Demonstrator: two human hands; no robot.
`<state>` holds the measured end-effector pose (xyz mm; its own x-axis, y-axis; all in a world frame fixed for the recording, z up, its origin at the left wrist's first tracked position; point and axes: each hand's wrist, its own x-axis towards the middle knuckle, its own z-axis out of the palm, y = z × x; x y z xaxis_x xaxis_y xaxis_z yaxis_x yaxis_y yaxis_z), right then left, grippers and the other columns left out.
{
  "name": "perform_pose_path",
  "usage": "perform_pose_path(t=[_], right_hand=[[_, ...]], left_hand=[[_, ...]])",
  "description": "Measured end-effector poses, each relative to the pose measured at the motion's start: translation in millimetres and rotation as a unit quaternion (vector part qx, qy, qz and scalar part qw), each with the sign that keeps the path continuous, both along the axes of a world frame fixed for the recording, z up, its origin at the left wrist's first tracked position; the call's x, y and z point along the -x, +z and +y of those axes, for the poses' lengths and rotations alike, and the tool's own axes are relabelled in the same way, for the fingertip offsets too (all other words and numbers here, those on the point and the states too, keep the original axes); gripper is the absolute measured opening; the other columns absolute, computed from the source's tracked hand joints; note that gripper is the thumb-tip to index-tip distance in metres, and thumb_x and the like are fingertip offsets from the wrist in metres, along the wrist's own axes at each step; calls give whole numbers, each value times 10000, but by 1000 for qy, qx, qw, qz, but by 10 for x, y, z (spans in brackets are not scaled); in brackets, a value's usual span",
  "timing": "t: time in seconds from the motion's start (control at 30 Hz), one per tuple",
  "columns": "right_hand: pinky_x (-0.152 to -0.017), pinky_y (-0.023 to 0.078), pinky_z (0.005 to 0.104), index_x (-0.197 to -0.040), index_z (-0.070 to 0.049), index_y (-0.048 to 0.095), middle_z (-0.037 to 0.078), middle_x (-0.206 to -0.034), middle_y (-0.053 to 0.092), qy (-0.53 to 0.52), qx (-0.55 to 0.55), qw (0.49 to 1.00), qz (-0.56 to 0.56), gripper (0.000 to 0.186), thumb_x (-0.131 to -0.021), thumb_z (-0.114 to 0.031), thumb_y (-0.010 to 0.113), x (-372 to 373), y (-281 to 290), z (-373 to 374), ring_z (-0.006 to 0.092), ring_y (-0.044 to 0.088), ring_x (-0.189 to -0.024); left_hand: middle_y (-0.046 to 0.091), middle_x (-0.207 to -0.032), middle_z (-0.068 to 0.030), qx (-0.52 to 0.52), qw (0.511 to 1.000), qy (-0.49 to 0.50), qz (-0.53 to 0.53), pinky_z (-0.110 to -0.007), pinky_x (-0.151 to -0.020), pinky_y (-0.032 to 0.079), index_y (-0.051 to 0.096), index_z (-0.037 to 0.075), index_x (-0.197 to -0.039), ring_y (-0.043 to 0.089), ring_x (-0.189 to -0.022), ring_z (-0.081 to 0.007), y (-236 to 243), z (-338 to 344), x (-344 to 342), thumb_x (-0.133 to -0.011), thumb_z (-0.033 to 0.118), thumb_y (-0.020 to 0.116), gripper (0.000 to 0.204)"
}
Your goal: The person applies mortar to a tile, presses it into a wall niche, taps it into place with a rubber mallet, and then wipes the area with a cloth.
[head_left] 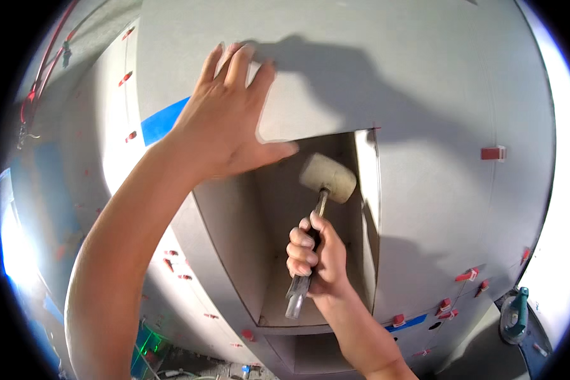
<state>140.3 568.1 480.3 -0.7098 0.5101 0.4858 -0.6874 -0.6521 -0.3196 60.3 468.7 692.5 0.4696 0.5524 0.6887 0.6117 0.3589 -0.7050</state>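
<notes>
My left hand (225, 123) lies against the large grey wall tile (437, 101), fingers spread. Its heel and thumb reach over the upper left corner of a rectangular recess (231, 231) in the wall. In front of that recess, my right hand (326, 256) is wrapped round the dark handle of a rubber mallet (328, 178). The mallet's pale head points up, to the right of my left thumb, and looks apart from the tile. Its clear handle end sticks out below my fist.
Red tile-levelling clips (493, 154) stick out of the joints on both sides. Blue tape (163, 121) crosses the tile's left edge. A second opening (323, 354) lies below the recess. A teal-handled tool (517, 316) sits at lower right. Red cables (44, 73) hang at upper left.
</notes>
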Motion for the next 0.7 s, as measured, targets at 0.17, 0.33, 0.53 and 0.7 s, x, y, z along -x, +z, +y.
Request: perform_pose_path(t=[0.17,0.33,0.53,0.7], right_hand=[[-363,335,249,-820,-101,505,-5,-641,390,134,107,982,74,374,-1021,-404,418,189,180,130,91,339,-430],[-399,311,249,-852,-115,350,-16,-619,280,36,180,980,75,318,-1050,-362,317,445,504,76,98,264,-448],[-406,318,243,-917,-116,344,-19,-636,328,-24,122,992,34,240,-1041,-321,360,578,423,265,88,300,-446],[-417,321,254,-911,-125,356,-11,-653,366,-51,70,996,-2,238,-1038,-325,376,504,459,269,87,333,-463]], left_hand=[[265,-1432,-338,-21,997,-75,27,-532,-1155,239,334,-59,-1384,244,-1379,-484,64,310,-244,-737,533,706,953],[197,-1462,-399,0,1000,-8,27,-544,-1152,241,256,-163,-1394,189,-1405,-511,32,187,-248,-790,614,599,1042],[185,-1458,-409,0,1000,23,10,-545,-1152,239,234,-164,-1403,171,-1410,-513,7,166,-361,-780,684,566,1104],[178,-1457,-415,-6,999,50,14,-547,-1156,226,235,-166,-1402,159,-1411,-516,2,199,-377,-741,764,556,1186]])
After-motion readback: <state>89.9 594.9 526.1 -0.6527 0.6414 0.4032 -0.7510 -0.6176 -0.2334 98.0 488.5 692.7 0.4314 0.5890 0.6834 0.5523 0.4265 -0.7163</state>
